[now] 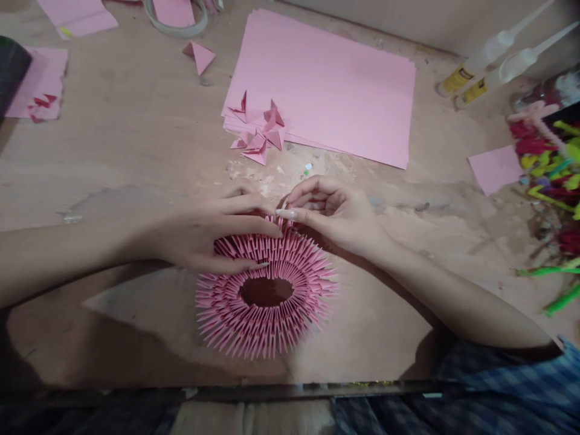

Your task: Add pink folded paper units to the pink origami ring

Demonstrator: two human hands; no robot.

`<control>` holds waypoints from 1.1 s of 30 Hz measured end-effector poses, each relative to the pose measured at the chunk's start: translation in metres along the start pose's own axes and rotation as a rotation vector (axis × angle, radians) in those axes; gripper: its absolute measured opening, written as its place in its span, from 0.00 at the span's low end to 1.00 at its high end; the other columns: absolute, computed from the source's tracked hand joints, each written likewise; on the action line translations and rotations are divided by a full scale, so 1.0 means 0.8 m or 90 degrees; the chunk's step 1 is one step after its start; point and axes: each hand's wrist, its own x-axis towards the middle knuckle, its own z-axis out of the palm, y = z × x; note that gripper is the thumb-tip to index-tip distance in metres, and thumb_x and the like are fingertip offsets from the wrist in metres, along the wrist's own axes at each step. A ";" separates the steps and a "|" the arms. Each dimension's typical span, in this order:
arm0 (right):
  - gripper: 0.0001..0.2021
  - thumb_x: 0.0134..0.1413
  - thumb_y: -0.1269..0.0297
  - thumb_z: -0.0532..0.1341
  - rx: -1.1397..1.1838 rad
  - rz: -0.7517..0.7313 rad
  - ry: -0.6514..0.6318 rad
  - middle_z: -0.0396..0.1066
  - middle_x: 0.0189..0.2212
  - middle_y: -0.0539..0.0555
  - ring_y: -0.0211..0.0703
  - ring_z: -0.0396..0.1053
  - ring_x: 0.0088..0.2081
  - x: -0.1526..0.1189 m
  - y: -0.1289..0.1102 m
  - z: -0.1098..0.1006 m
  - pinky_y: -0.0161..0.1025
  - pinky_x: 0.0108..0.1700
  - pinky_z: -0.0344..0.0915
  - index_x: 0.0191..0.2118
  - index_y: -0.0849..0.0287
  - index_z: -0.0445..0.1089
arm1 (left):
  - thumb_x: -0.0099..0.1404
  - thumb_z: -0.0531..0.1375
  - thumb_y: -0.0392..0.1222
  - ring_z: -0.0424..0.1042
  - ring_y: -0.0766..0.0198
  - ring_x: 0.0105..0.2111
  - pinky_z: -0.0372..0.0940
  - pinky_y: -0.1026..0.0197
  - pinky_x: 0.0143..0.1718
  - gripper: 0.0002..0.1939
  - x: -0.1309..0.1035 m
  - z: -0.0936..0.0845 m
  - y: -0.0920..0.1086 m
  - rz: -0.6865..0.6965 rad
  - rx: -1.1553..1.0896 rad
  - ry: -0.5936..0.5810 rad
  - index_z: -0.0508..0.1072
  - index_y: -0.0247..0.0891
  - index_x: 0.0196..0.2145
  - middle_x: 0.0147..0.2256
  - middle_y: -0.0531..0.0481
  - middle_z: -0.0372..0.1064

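Pink folded-paper ring (260,326) lies on the table (136,338), its far side under the left hand's (226,229) spread fingers; the right hand's (333,214) fingertips meet at its far edge, their hold unclear.

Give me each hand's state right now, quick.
Left hand: open, fingers spread over the pink paper ring.
Right hand: fingers curled at the ring's far edge; can't tell whether it holds a piece.

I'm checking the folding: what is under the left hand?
Part of the pink paper ring lies beneath the left hand, showing between thumb and index finger. Whatever the hand itself covers can't be seen.
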 end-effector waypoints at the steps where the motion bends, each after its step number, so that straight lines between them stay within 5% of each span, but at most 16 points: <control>1: 0.24 0.56 0.46 0.90 0.000 0.001 -0.003 0.87 0.39 0.51 0.42 0.85 0.41 0.000 -0.001 0.000 0.40 0.46 0.81 0.43 0.56 0.83 | 0.89 0.64 0.48 0.80 0.54 0.54 0.74 0.60 0.61 0.17 0.000 0.000 0.000 0.004 0.004 -0.001 0.78 0.48 0.69 0.56 0.45 0.79; 14: 0.25 0.57 0.46 0.90 -0.004 0.006 -0.026 0.87 0.37 0.49 0.41 0.84 0.40 0.003 -0.004 0.002 0.40 0.45 0.80 0.43 0.56 0.83 | 0.90 0.63 0.46 0.79 0.55 0.54 0.71 0.59 0.60 0.14 0.004 -0.003 0.001 0.002 0.012 -0.004 0.79 0.50 0.68 0.55 0.47 0.79; 19: 0.24 0.57 0.48 0.90 0.014 0.002 -0.041 0.86 0.35 0.49 0.41 0.84 0.38 0.003 -0.003 0.001 0.39 0.43 0.79 0.44 0.57 0.82 | 0.92 0.63 0.54 0.82 0.58 0.54 0.75 0.60 0.58 0.17 0.008 -0.004 0.030 -0.083 -0.063 -0.011 0.75 0.43 0.68 0.55 0.47 0.81; 24: 0.22 0.59 0.53 0.90 0.026 -0.008 -0.043 0.86 0.36 0.49 0.40 0.84 0.39 0.003 0.000 0.000 0.37 0.45 0.79 0.45 0.57 0.83 | 0.94 0.57 0.65 0.82 0.53 0.55 0.77 0.57 0.53 0.25 0.007 0.007 0.065 -0.152 0.129 0.008 0.81 0.53 0.73 0.58 0.46 0.82; 29: 0.23 0.59 0.49 0.90 0.001 -0.009 -0.053 0.87 0.38 0.49 0.41 0.84 0.41 0.004 0.001 -0.001 0.39 0.48 0.80 0.45 0.57 0.83 | 0.97 0.53 0.53 0.79 0.49 0.64 0.79 0.49 0.64 0.24 0.005 0.006 0.067 -0.078 0.210 -0.020 0.85 0.49 0.72 0.65 0.39 0.82; 33: 0.22 0.59 0.53 0.90 0.012 -0.007 -0.094 0.86 0.38 0.49 0.41 0.83 0.41 0.005 -0.002 -0.002 0.39 0.48 0.79 0.46 0.56 0.82 | 0.95 0.56 0.51 0.79 0.48 0.64 0.81 0.48 0.64 0.21 0.004 0.006 0.063 -0.041 0.231 -0.009 0.86 0.48 0.71 0.66 0.37 0.82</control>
